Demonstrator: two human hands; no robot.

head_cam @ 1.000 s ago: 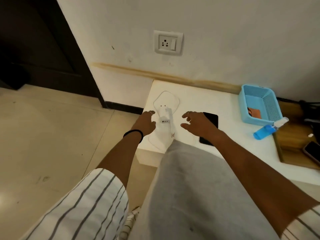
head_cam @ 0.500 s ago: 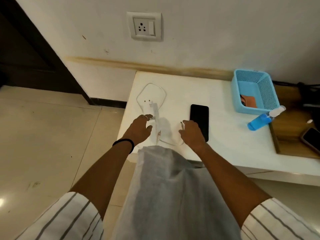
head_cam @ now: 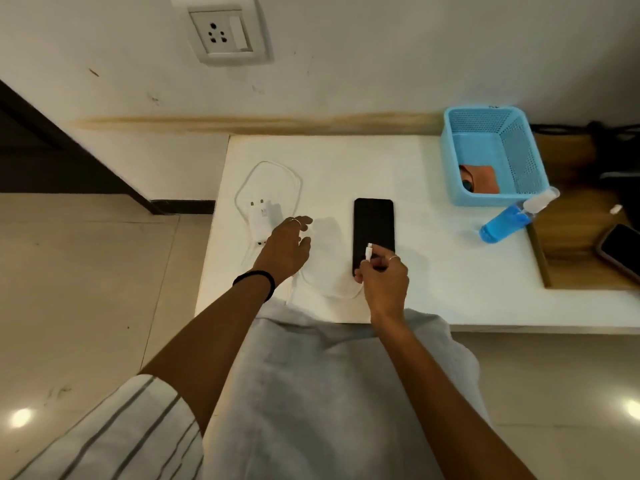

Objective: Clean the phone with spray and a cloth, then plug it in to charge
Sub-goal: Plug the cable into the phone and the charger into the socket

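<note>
Floor tiles (head_cam: 79, 289) fill the left side, and a wall socket (head_cam: 221, 31) sits high on the wall above. Next comes the white bench (head_cam: 433, 289). On its left part lies a white charger plug (head_cam: 263, 214) with its white cable (head_cam: 270, 168) looped around it. The left hand (head_cam: 285, 247) is just beside the plug, with a black band on the wrist. Its grip is wide and loose, fingers spread, holding nothing. I cannot tell if the fingertips touch the plug.

The cable runs along the bench edge and curves up to the right hand (head_cam: 382, 278). That hand pinches the cable end (head_cam: 369, 252) between thumb and fingers, so its grip is closed on it. The little white tip points up, over the bottom part of the phone (head_cam: 374, 226). The phone lies flat in the middle of the bench, screen dark, and the cable end is not in it yet.

Farther right stands a blue basket (head_cam: 519, 157) with holes in its walls. Inside it, at the near end, lies an orange cloth (head_cam: 479, 178). Just beside the basket, a blue spray bottle (head_cam: 507, 221) with a white top lies on its side on the bench. At the far right a second phone (head_cam: 620, 251) rests on a wooden board (head_cam: 571, 268).
</note>
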